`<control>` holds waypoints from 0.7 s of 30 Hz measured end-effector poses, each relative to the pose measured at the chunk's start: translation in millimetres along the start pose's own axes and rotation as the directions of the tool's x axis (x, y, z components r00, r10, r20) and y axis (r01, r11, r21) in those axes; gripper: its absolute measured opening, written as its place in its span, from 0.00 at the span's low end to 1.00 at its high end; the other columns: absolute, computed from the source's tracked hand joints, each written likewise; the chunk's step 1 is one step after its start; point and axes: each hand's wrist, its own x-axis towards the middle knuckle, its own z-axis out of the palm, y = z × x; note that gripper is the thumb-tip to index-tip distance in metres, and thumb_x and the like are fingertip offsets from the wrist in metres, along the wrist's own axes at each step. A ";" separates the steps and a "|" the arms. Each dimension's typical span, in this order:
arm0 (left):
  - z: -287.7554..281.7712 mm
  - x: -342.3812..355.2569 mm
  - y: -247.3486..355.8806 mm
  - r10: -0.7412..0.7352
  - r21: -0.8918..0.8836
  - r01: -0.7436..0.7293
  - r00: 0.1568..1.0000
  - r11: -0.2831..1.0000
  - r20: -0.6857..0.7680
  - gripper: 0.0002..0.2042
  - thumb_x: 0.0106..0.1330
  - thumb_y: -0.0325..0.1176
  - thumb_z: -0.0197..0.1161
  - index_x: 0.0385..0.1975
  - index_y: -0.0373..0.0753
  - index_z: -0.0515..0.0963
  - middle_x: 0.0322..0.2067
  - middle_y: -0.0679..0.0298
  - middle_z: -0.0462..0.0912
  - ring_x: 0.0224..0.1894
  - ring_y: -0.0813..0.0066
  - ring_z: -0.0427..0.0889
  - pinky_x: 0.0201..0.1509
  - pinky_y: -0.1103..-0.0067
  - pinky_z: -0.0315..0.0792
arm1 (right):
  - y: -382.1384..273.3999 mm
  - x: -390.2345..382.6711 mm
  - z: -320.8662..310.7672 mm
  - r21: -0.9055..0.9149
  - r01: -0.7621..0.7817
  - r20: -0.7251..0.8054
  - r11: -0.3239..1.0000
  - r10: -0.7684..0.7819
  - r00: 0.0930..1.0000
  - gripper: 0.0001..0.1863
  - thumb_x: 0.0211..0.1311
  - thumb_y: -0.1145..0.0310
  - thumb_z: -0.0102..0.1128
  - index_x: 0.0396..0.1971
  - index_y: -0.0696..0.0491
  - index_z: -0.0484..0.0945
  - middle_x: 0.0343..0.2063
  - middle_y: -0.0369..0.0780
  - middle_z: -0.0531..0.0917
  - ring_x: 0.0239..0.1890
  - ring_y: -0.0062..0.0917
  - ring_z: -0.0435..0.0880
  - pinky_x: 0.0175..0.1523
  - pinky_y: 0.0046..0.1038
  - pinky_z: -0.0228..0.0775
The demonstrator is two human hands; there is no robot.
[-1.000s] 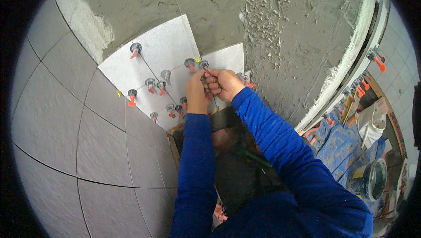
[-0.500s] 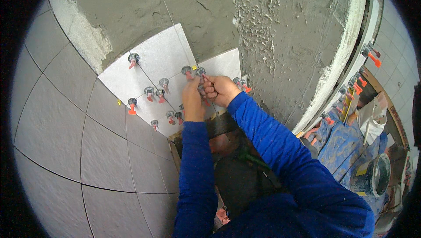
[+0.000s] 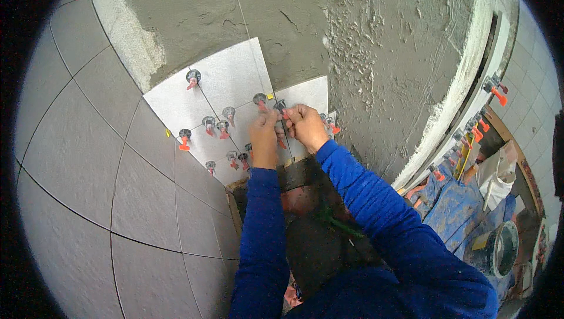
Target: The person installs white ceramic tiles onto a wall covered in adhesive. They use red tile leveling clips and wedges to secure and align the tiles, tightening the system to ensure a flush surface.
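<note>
Currently, R grip (image 3: 308,127) pinches the red-handled clip (image 3: 280,105), set btwn 2 white tiles (image 3: 238,75); L grip (image 3: 264,138) curled just beside it, inner side hidden, can't tell if holding. Bucket (image 3: 483,253) on person's R, well apart.

Grey-tiled wall (image 3: 150,201) beside rough mortar (image 3: 388,78)

Right grip (image 3: 308,128) on a red-handled clip (image 3: 280,106), left grip (image 3: 264,137) beside, over white tiles (image 3: 232,75)

The left grip (image 3: 264,140) partly hides a red-handled clip (image 3: 282,143); the lower edge cuts its blue sleeve (image 3: 258,248).
</note>
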 end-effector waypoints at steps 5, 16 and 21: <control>-2.4 2.5 -5.4 -0.021 -0.021 0.021 1.000 1.000 0.005 0.13 0.73 0.39 0.61 0.36 0.35 0.82 0.31 0.67 0.83 0.22 0.82 0.73 0.27 0.82 0.68 | 3.9 -2.8 0.7 -0.445 0.227 -0.096 0.866 -0.298 0.950 0.14 0.72 0.61 0.60 0.30 0.57 0.78 0.22 0.42 0.82 0.19 0.33 0.81 0.25 0.31 0.71; -3.6 1.5 -7.1 -0.009 -0.013 0.009 1.000 1.000 0.020 0.14 0.74 0.40 0.60 0.38 0.33 0.81 0.31 0.65 0.82 0.24 0.82 0.74 0.28 0.82 0.69 | -8.7 -8.5 2.1 -0.856 0.377 0.078 0.354 -0.632 0.771 0.14 0.71 0.61 0.59 0.30 0.56 0.76 0.24 0.52 0.83 0.28 0.51 0.84 0.32 0.46 0.76; -4.3 2.1 -7.5 -0.024 -0.026 0.024 1.000 0.999 0.002 0.14 0.74 0.39 0.60 0.40 0.32 0.81 0.32 0.64 0.83 0.23 0.81 0.75 0.28 0.82 0.70 | -8.5 -12.0 5.1 -0.869 0.400 0.116 0.292 -0.665 0.738 0.14 0.71 0.61 0.59 0.29 0.54 0.75 0.24 0.51 0.83 0.24 0.50 0.84 0.29 0.45 0.76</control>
